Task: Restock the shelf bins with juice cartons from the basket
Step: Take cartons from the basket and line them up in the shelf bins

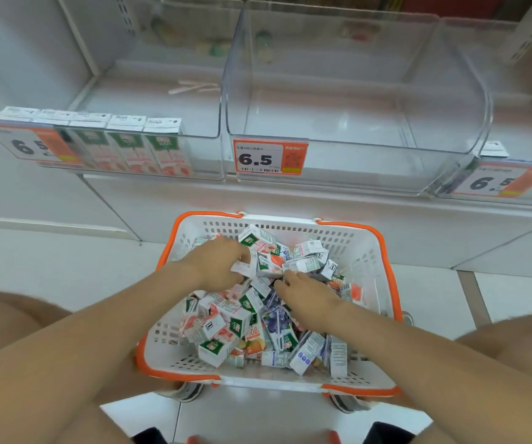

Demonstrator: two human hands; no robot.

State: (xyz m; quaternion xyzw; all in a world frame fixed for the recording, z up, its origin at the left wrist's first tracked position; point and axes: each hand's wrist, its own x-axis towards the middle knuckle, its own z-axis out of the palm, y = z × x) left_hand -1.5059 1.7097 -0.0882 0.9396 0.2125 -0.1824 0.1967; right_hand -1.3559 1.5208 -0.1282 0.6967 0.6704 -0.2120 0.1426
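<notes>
Person crouched over basket [388,277] on the floor, both arms reaching in. Juice cartons [242,318] lie in a loose mixed heap inside it: green-and-peach, purple and orange packs all jumbled.

Left hand [219,264] is at the far-left part of the heap, fingers curled round a white-sided carton [241,269], so it's grasping. Right hand [309,299] sits near the basket's middle with fingertips dug among the packs; can't tell if it actually has one.

Above and left of the basket, the left bin [162,131] has a front row of peach cartons [130,149]. Middle bin [338,177], straight above the basket, shows no cartons and carries a 6.5 price tag [269,157].

Judged step: picking from the heap, restock barely started.

Risks:
- Flavours are mixed, so a fast grab could put the wrong one in a bin.
- Neighbouring packs may get dragged up and dropped on the lift.
- A hard squeeze could dent a carton.
- Tall bin fronts may snag a low-carried pack.
</notes>
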